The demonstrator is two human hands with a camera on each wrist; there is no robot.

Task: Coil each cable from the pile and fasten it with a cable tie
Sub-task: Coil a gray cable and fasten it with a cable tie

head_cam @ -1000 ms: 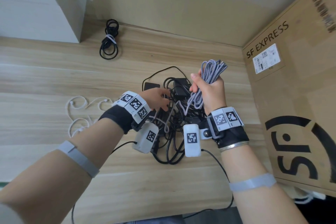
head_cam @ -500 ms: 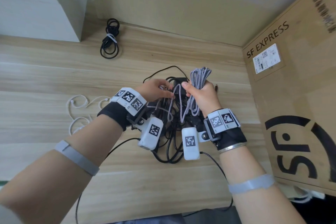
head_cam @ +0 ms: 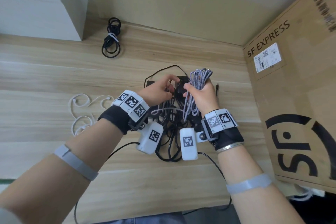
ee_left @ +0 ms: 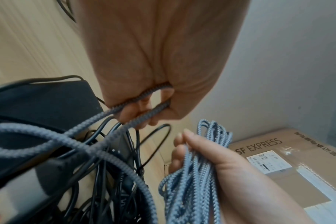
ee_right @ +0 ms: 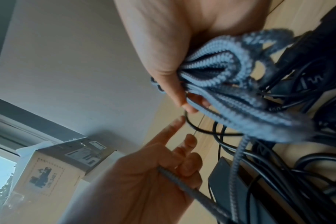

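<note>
braided cable [head_cam: 200, 80], grey-white weave, gathered in long loops in the right hand [head_cam: 203, 96], fingers wrapped round the bundle at its middle; loop ends stick up toward 12 o'clock above the fist, lower loops hang toward 6 o'clock. right hand sits just over the cable pile [head_cam: 172, 129] at table centre. left hand [head_cam: 160, 89] at 9 o'clock of the right hand, close beside it, fingers curled round a loose run of the same braided cable; left wrist view shows two strands passing under the curled fingers [ee_left: 142, 109]. the run trails down into the pile. pile: thin black leads tangled over a black power brick [head_cam: 181, 80]. wooden table [head_cam: 54, 71] under all. at 11 o'clock, well apart from the pile, a black cable coil [head_cam: 111, 39] lies with a white tie round its middle. at 9 o'clock of the pile, white ties [head_cam: 81, 112] lie loose on the table. cardboard box [head_cam: 300, 96] stands at 3 o'clock, printed "sf express". white box [head_cam: 36, 2] at 10 o'clock, far corner.
</note>
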